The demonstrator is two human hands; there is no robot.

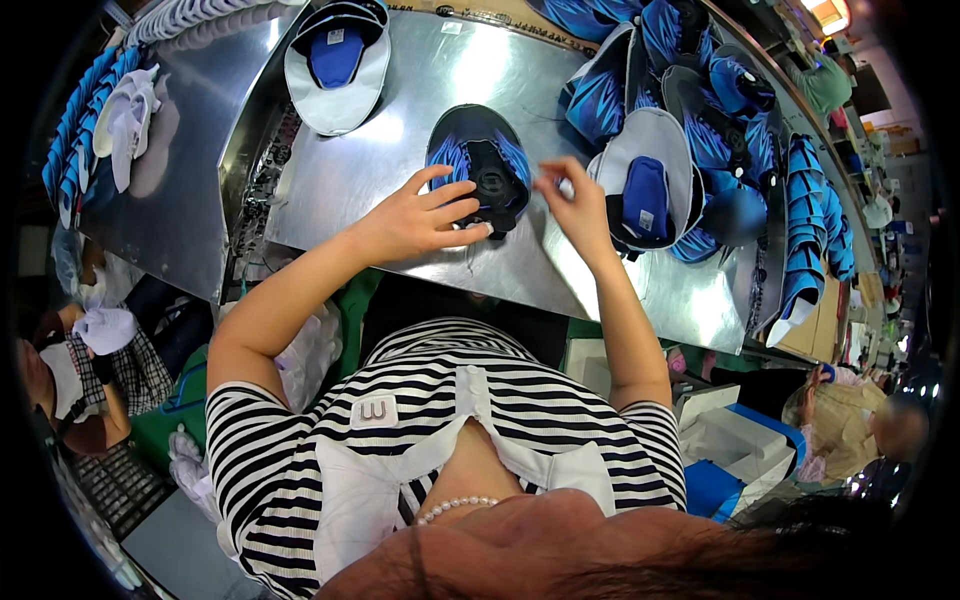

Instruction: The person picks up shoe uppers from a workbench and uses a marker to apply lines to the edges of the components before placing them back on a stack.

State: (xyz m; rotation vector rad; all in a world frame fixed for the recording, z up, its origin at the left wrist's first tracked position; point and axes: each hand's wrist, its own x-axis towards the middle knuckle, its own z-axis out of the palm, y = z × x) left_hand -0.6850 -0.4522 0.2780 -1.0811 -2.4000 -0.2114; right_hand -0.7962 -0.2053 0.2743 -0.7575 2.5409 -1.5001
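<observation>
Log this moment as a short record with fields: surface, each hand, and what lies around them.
surface: shiny metal table
left hand: fingers resting on the blue and black cap, pressing it to the table
right hand: raised just right of that cap, fingertips pinched, contents too small to tell
right side: heap of blue caps
far edge: upturned cap with grey brim

The cap (478,165) under my hands is black with bright blue streaks. It lies on a shiny silver metal table (400,160). A cap with a white brim and royal-blue lining (338,62) sits farther off. My shirt (450,400) is black-and-white striped with a white collar.
</observation>
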